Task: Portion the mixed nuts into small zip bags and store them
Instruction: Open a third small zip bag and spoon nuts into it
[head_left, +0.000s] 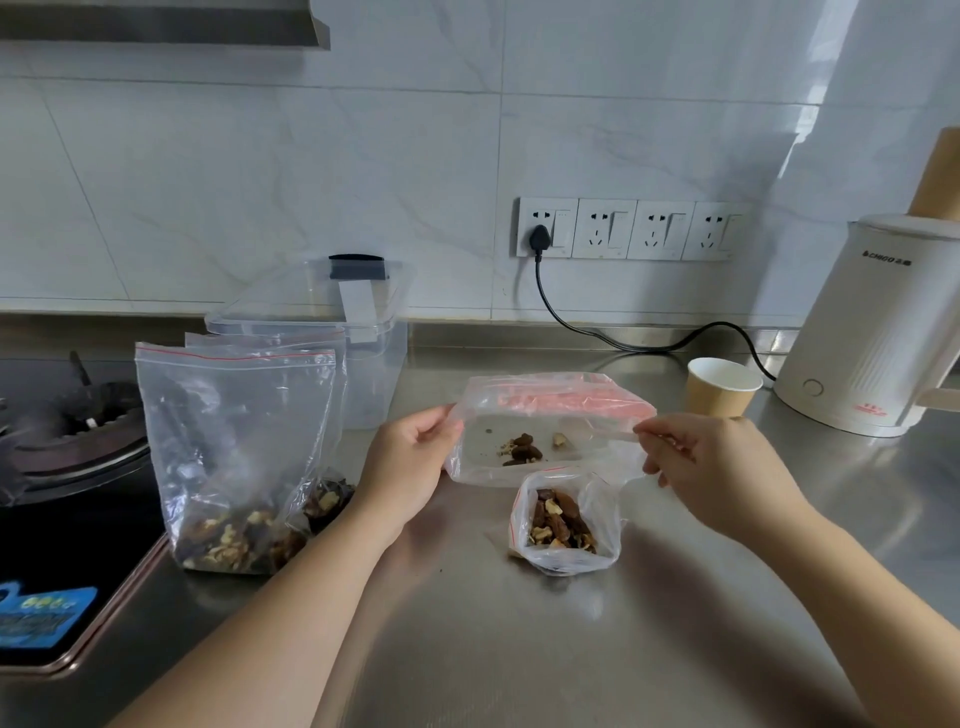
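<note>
I hold a clear zip bag (550, 447) with a red strip just above the steel counter, and a few nuts lie inside it. My left hand (410, 460) grips its left edge. My right hand (711, 462) pinches its right edge. In front of it a small open zip bag (566, 522) stands on the counter, partly filled with mixed nuts. At the left a large zip bag (234, 457) stands upright with nuts at its bottom, and another bag with nuts (327, 499) shows behind it.
A clear plastic container (358, 338) with a lid stands behind the large bag. A paper cup (722, 387) and a white electric kettle (878, 332) stand at the right, its black cord running to the wall sockets. A gas hob (62, 447) lies at the left.
</note>
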